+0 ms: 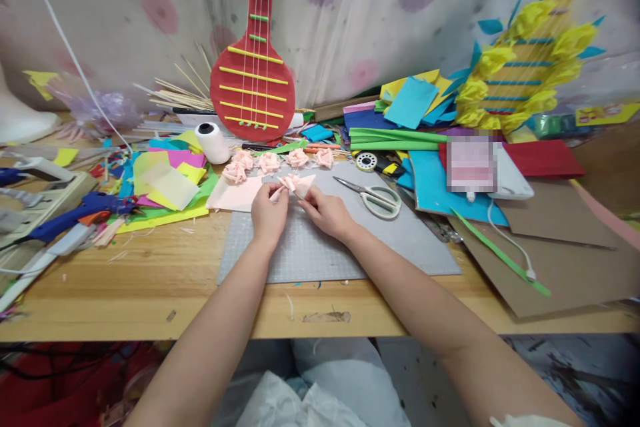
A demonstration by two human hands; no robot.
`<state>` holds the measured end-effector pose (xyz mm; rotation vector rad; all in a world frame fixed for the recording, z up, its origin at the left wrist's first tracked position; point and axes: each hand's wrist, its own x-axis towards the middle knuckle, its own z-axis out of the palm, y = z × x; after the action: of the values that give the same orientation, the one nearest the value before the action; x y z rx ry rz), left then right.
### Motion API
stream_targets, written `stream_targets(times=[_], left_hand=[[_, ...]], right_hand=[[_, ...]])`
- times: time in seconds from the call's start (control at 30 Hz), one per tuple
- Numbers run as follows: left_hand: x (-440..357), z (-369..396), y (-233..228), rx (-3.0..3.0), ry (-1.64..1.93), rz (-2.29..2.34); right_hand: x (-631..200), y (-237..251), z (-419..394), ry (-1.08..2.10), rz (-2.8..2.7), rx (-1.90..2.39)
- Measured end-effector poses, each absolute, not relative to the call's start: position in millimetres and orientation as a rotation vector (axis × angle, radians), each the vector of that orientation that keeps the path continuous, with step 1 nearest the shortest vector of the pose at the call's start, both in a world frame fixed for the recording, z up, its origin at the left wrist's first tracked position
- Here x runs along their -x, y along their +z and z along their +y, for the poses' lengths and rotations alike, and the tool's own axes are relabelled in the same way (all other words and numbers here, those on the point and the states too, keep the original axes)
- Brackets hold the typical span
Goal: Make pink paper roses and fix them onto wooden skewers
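Observation:
Between my two hands is a partly folded pink paper flower [295,183], held over the grey cutting mat [320,250]. My left hand [270,212] pinches its left side, and my right hand [327,210] grips its lower right edge with closed fingers. Just behind it several finished-looking pink paper roses [269,161] stand in a loose row. A pale pink paper sheet [233,195] lies left of my left hand. To the right, scissors [377,201] with light handles rest on the mat, their blades a little apart.
A white thread spool [213,143] and a red paper lute [253,90] stand behind. Coloured paper [167,180] and a blue glue gun [80,213] lie left. Blue card [435,180], a cable [515,250] and brown cardboard [565,273] lie right. A yellow-flowered lute [520,73] leans behind.

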<state>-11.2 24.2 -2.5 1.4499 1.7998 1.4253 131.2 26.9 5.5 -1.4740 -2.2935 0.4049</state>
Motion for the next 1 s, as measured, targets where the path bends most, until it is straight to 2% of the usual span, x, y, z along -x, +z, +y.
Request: stream_targets(times=[0.6,1.0], left_hand=[[14.0,24.3,0.0,-1.439,1.36,1.931],[20.1,22.8,4.6,-1.577,1.28,2.053]], right_hand=[[-131.1,5.0,28.2,0.25,-2.332,1.613],[-134.1,6.6,24.9,0.257,-2.132,1.46]])
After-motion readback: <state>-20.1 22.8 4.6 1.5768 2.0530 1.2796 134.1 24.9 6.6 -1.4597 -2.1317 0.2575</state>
